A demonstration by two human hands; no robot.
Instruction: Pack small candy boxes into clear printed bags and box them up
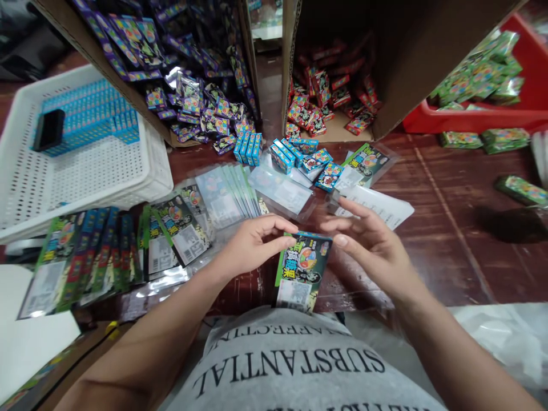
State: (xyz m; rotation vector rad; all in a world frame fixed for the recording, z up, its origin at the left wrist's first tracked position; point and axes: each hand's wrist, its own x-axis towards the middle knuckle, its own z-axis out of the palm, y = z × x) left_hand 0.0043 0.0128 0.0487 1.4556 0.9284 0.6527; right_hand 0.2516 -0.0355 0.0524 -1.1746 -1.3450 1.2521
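In front of my shirt is a clear pouch with a dark printed card (pixel 299 265), green along its left edge, with colourful candy artwork and a pale label. The edge of a small blue box (pixel 314 234) shows at its top. My left hand (pixel 261 240) pinches the pouch's top left corner between thumb and fingers. Close to the top right corner, my right hand (pixel 372 242) has its fingers and thumb apart; whether the thumb touches the pouch is hard to tell. Just beyond lie several small blue candy boxes (pixel 281 157) and flat clear pouches (pixel 282 191).
Cartons of purple packets (pixel 188 94) and red packets (pixel 319 91) stand at the back. A white basket (pixel 160 171) with blue boxes and a phone (pixel 49 130) is left, above filled pouches (pixel 81 257). A red bin (pixel 462 120) of green packets (pixel 479 74) is right.
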